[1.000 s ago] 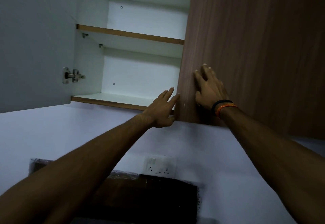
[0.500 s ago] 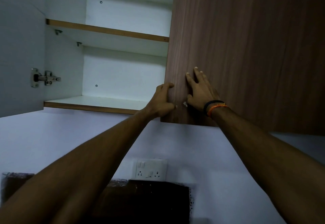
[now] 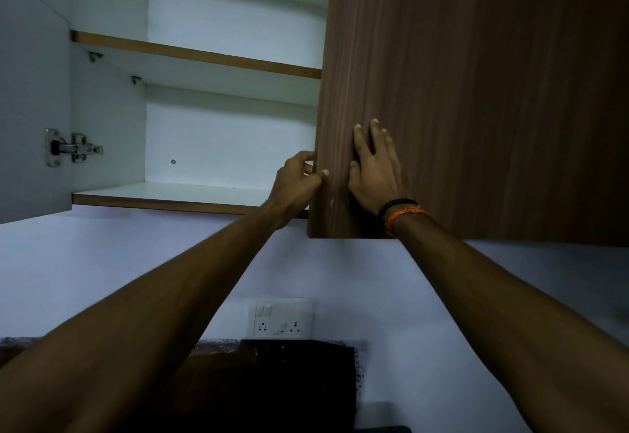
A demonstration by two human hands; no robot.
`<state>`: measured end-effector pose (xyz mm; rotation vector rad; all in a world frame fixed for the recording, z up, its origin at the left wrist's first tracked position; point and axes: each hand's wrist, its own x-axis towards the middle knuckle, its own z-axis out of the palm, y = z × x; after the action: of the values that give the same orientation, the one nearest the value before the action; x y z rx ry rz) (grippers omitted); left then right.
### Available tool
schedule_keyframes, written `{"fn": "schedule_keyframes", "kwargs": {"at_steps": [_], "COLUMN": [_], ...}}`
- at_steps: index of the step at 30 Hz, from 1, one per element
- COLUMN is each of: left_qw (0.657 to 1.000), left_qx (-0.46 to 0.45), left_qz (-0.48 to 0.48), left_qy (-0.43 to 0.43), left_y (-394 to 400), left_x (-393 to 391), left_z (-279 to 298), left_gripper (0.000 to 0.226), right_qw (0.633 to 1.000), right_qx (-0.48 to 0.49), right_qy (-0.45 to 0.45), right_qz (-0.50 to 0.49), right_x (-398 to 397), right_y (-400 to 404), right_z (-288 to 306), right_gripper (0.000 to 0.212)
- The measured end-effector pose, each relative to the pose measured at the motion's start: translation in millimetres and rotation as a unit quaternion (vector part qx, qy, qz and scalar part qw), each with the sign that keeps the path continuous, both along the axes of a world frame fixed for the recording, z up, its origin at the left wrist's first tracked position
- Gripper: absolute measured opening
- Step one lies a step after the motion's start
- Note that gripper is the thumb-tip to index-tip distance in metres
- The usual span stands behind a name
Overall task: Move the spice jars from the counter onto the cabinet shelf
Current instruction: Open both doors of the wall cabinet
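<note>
A wall cabinet hangs overhead, its left half open and white inside. The bottom shelf [image 3: 177, 194] and the upper shelf [image 3: 204, 58] are both bare. A brown wood-grain door [image 3: 476, 92] covers the right half. My left hand [image 3: 296, 184] grips the door's left edge near its bottom corner, fingers curled behind it and thumb on the front. My right hand [image 3: 374, 167] lies flat on the door's face, fingers straight. No spice jars are in view.
The open left door [image 3: 30, 92] stands at the far left, with a metal hinge [image 3: 73, 148] on it. Below the cabinet is a white wall with a switch-and-socket plate [image 3: 282, 322]. A dark backsplash [image 3: 272, 381] lies under it.
My left hand went from lying open near the door's edge to curling round that edge. The view has shifted, so the cabinet sits more to the right in the frame.
</note>
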<state>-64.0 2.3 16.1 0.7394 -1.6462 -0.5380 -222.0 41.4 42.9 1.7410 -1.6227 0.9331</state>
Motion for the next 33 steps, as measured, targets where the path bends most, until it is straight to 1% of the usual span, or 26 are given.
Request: {"fn": "schedule_keyframes", "kwargs": {"at_steps": [1, 3, 7, 10, 12, 14, 17, 21, 28, 33], "left_qw": [1.0, 1.0, 0.996, 0.989, 0.981, 0.971, 0.96, 0.951, 0.944, 0.926], "left_qx": [-0.004, -0.003, -0.01, -0.003, 0.007, 0.016, 0.014, -0.011, -0.079, -0.103], "left_qz": [0.001, -0.017, -0.081, -0.146, -0.193, -0.235, -0.279, -0.307, -0.321, -0.36], "left_qy": [-0.002, 0.008, 0.019, 0.029, 0.032, 0.033, 0.035, 0.023, -0.016, -0.038], "left_y": [4.5, 16.4, 41.0, 58.7, 69.9, 81.1, 95.7, 113.7, 151.5, 174.4], "left_x": [-0.3, -1.2, -3.3, -4.8, -6.4, -9.4, -17.1, -31.0, -71.6, -99.9], "left_z": [0.8, 1.1, 0.8, -2.5, -4.6, -5.5, -6.1, -9.2, -7.8, -8.5], "left_gripper": [0.036, 0.021, 0.011, 0.015, 0.021, 0.026, 0.026, 0.024, 0.017, 0.02], "right_qw": [1.0, 0.999, 0.993, 0.984, 0.98, 0.98, 0.982, 0.977, 0.961, 0.959], "right_qx": [-0.014, -0.047, -0.1, -0.128, -0.145, -0.15, -0.155, -0.187, -0.25, -0.251], "right_qy": [-0.002, -0.005, -0.04, -0.1, -0.119, -0.12, -0.106, -0.095, -0.113, -0.127], "right_qz": [0.006, 0.018, 0.045, 0.069, 0.067, 0.048, 0.004, -0.042, -0.034, -0.041], "right_x": [1.7, 5.6, 16.8, 26.4, 31.8, 34.5, 34.2, 27.0, -6.4, -31.4], "right_y": [4.5, 15.2, 36.6, 53.6, 65.3, 77.9, 97.3, 121.0, 168.9, 202.3], "right_z": [0.3, 1.5, 8.0, 13.6, 18.5, 24.1, 32.0, 34.9, 25.7, 25.9], "right_gripper": [0.068, 0.064, 0.063, 0.062, 0.064, 0.069, 0.081, 0.087, 0.081, 0.079]}}
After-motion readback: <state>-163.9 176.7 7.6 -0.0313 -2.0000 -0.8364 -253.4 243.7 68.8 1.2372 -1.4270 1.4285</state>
